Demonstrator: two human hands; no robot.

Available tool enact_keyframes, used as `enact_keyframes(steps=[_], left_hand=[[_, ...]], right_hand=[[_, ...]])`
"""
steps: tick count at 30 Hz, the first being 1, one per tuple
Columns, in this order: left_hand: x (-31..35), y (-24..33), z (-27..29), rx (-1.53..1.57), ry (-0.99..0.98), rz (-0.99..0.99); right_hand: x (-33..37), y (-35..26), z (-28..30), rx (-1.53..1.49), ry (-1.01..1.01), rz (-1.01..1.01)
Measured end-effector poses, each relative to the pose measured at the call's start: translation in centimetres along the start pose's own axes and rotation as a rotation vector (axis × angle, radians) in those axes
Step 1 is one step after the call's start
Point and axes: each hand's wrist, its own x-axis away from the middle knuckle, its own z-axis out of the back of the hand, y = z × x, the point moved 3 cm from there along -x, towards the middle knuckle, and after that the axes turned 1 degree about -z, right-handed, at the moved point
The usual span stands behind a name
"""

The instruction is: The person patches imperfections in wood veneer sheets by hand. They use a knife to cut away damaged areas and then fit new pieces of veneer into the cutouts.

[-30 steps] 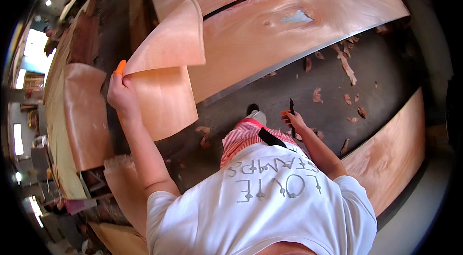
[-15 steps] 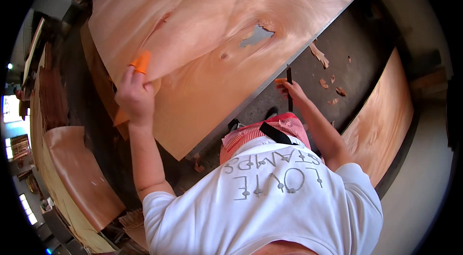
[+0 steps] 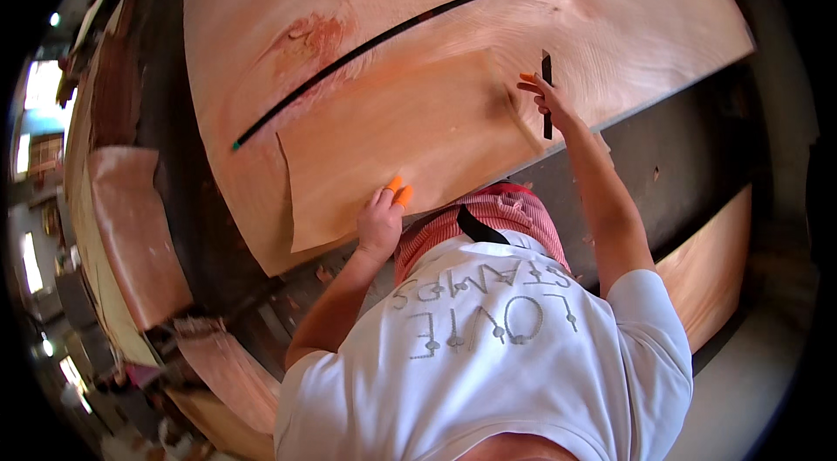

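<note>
A small tan veneer sheet (image 3: 392, 125) lies on top of a much larger veneer sheet (image 3: 235, 51), close to its near edge. My left hand (image 3: 381, 221) rests on the small sheet's near side, fingers stretched out, with orange finger covers on two of them. My right hand (image 3: 551, 103) is over the sheets, beyond the small sheet's right end, closed round a slim black knife (image 3: 547, 68) that points away from me. One finger of that hand wears an orange cover too. A long thin black rod (image 3: 418, 19) curves across the large sheet.
Scraps of veneer (image 3: 324, 273) litter the dark floor below the near edge. Another veneer sheet (image 3: 711, 265) stands at the right. More sheets are at the left, one of them a curled reddish sheet (image 3: 135, 234).
My left hand has come down and right from the lifted veneer, which now lies flat. The hole in the large sheet is out of sight. My right hand has moved forward with the knife.
</note>
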Motion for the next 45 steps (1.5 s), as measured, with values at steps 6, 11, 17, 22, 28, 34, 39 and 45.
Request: enact_keyframes(steps=[6, 11, 17, 22, 28, 34, 39, 45], left_hand=[[3.7, 3.3, -7.5, 0.096, -0.111, 0.155], [1.0, 4.1, -6.3, 0.164, -0.247, 0.265], [-3.6, -7.0, -7.4, -0.016, 0.035, 0.555], [-6.4, -13.4, -7.0, -0.419, 0.099, 0.458], [-2.4, -11.4, -5.4, -0.175, 0.192, 0.299], [-5.4, -11.4, -6.1, -0.104, 0.347, 0.302], [-8.3, -12.2, -8.1, -0.205, 0.410, 0.435], [-2.8, -12.7, -9.1, -0.232, 0.327, 0.668]], right_hand=[[-3.8, 0.6, -0.2, 0.415, 0.106, 0.010], [-4.9, 0.4, -0.8, 0.426, 0.159, 0.147], [-5.7, -0.1, -2.6, 0.630, 0.176, 0.196], [-4.6, -1.1, -4.2, 0.669, 0.165, 0.261], [1.6, 1.6, -1.0, 0.330, 0.140, 0.446], [-2.0, 2.7, 2.6, 0.481, 0.256, 0.293], [-4.7, -1.6, -0.1, 0.753, 0.416, 0.510], [1.0, -0.4, -5.6, 0.720, -0.159, 0.052]])
